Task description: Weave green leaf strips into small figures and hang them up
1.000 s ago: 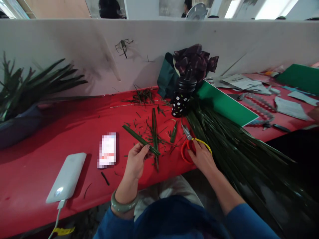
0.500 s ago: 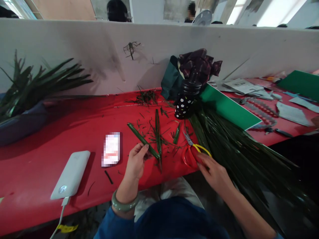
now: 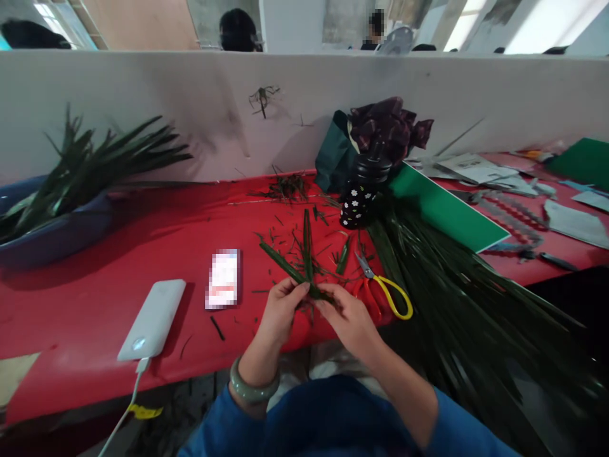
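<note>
My left hand (image 3: 280,311) pinches a narrow green leaf strip (image 3: 285,266) that points up and to the left over the red table (image 3: 118,254). My right hand (image 3: 345,314) has its fingers closed on the near end of the same strip, right beside the left hand. The scissors (image 3: 380,289), with one red and one yellow handle, lie on the table just right of my right hand, untouched. Cut leaf scraps (image 3: 309,247) are scattered beyond both hands.
A white power bank (image 3: 153,319) with a cable and a phone (image 3: 223,278) lie to the left. A black flowered bottle (image 3: 359,200) stands behind the scraps. A big bundle of long leaves (image 3: 457,298) spreads right; more leaves fill a blue tub (image 3: 57,231) at far left. A green card (image 3: 442,206) and papers lie at right.
My right hand left the scissors and moved left to the leaf strip, closing on it beside my left hand. The scissors stay on the table.
</note>
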Demonstrator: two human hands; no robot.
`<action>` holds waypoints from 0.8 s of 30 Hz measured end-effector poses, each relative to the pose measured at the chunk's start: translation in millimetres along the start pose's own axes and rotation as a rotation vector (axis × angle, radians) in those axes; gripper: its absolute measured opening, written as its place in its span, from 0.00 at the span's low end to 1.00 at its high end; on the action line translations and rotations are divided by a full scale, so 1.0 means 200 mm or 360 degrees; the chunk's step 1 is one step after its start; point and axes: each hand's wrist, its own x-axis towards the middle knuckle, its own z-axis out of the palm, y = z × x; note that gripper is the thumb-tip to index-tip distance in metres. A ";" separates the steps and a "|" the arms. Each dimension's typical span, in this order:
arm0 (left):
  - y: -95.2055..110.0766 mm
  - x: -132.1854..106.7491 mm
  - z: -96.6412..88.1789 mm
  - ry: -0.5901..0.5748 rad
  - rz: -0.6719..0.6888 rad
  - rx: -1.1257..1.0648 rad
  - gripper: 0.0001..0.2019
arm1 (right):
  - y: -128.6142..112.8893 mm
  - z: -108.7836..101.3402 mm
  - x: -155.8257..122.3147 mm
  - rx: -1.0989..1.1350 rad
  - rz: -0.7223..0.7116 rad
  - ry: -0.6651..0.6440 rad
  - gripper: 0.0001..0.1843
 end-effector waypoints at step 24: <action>-0.08 -0.01 0.01 0.0007 -0.0075 0.0368 0.12 | 0.14 -0.10 0.13 -0.0403 -0.0815 -0.0111 0.07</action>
